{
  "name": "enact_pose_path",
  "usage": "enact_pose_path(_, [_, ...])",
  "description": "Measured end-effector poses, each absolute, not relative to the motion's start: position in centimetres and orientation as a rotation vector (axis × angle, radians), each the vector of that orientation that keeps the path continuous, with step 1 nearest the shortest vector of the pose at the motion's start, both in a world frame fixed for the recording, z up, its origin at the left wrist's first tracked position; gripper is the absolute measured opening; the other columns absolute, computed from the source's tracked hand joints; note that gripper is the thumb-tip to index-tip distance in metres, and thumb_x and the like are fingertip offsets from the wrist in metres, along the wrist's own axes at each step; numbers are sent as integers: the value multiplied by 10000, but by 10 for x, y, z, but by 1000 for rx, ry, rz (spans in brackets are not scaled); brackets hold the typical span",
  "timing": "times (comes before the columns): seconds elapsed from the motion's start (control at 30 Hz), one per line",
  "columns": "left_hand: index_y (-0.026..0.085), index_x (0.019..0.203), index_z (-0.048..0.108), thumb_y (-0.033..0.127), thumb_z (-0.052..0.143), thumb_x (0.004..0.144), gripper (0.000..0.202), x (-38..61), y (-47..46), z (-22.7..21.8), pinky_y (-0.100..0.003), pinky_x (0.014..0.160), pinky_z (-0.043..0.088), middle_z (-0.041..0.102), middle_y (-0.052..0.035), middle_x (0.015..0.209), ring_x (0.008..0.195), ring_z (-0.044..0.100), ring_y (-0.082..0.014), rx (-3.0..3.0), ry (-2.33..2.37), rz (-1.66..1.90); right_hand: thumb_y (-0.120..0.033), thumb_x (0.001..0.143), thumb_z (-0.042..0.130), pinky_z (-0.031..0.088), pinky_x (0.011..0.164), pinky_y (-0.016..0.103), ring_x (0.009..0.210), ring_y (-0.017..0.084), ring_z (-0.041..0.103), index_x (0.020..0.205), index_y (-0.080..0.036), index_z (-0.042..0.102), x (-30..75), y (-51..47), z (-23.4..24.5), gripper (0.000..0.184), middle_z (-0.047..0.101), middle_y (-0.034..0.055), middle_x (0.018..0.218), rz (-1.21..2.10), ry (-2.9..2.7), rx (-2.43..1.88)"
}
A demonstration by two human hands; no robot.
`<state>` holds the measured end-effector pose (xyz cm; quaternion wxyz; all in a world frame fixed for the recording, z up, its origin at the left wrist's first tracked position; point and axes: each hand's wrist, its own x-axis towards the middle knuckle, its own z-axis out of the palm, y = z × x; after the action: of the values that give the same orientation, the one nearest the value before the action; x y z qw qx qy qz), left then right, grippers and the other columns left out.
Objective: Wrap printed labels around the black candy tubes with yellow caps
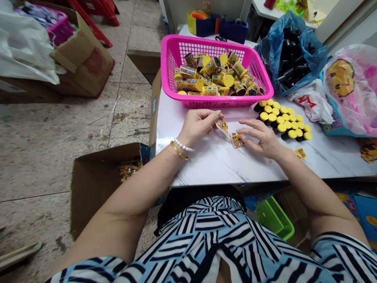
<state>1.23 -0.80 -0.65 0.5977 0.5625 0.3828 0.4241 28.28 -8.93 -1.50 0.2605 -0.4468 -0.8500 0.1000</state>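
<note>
My left hand (202, 122), wearing bracelets at the wrist, pinches a small yellow and orange printed label (222, 125) between thumb and fingers. My right hand (262, 138) is open, its fingers spread just right of a second printed label (237, 140) near the middle of the table. Whether its fingertips touch that label I cannot tell. Beyond both hands, a pink basket (218, 104) holds many small tubs (210, 91) wrapped in yellow printed labels. Black tubs with yellow lids (282, 127) stand in close rows to the right of my right hand.
A blue bag (271, 65) of black tubs stands at the back right, beside a white plastic bag (316, 104). Another yellow label (300, 153) lies near my right wrist. Behind the pink basket is a tape dispenser (234, 30). An open cardboard box (97, 173) sits below the table's left edge.
</note>
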Motion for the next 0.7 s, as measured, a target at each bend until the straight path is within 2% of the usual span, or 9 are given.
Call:
enact_pose_path(0.1, [142, 838, 817, 507, 853, 753, 377, 13, -9, -6, -241, 503, 376, 730, -63, 703, 526, 534, -104, 1272, 862, 968, -403, 931, 741, 425, 1231, 593, 1465, 330, 537, 1421, -278, 658, 269, -98, -24, 512, 595, 126, 1554, 289, -2371, -1252])
enact_pose_path(0.2, [143, 897, 802, 407, 908, 679, 358, 13, -11, -5, -239, 539, 415, 750, -57, 765, 592, 595, -122, 1217, 839, 973, -422, 958, 709, 342, 1263, 648, 1497, 340, 505, 1367, -294, 697, 261, -105, -29, 429, 626, 107, 1528, 356, -2298, -1314])
enact_pose_path(0.27, [156, 1026, 784, 360, 922, 657, 444, 14, -12, -5, -231, 560, 439, 756, -47, 800, 643, 644, -135, 1162, 792, 988, -447, 946, 722, 370, 1248, 638, 1428, 332, 575, 1317, -280, 726, 254, -108, -24, 406, 681, 109, 1457, 417, -2052, -1365])
enact_pose_path(0.37, [174, 1211, 714, 327, 941, 636, 637, 15, -17, -3, -214, 564, 453, 744, -17, 810, 653, 660, -127, 1098, 722, 1019, -543, 956, 684, 573, 1066, 494, 1147, 256, 733, 1221, -263, 756, 236, -108, -8, 392, 785, 93, 1221, 782, -1521, -1368])
enact_pose_path(0.43, [166, 1216, 691, 321, 950, 631, 658, 17, -21, -1, -209, 549, 451, 720, 6, 784, 612, 627, -104, 1066, 701, 1055, -608, 900, 728, 631, 893, 392, 965, 212, 759, 1144, -251, 767, 220, -103, 1, 434, 804, 74, 1089, 1099, -1245, -1292])
enact_pose_path(0.57, [163, 1119, 673, 335, 957, 616, 603, 23, -32, 4, -234, 589, 502, 707, 8, 789, 640, 645, -112, 959, 719, 1108, -601, 704, 904, 585, 678, 262, 807, 162, 735, 967, -214, 755, 187, -87, 9, 491, 795, 56, 943, 1490, -950, -1145])
enact_pose_path(0.7, [157, 939, 681, 367, 940, 637, 450, 25, -36, 12, -256, 619, 514, 717, -14, 771, 625, 635, -112, 945, 788, 1179, -542, 651, 941, 523, 584, 214, 721, 121, 690, 926, -207, 735, 169, -75, 8, 481, 776, 33, 898, 1488, -792, -1095])
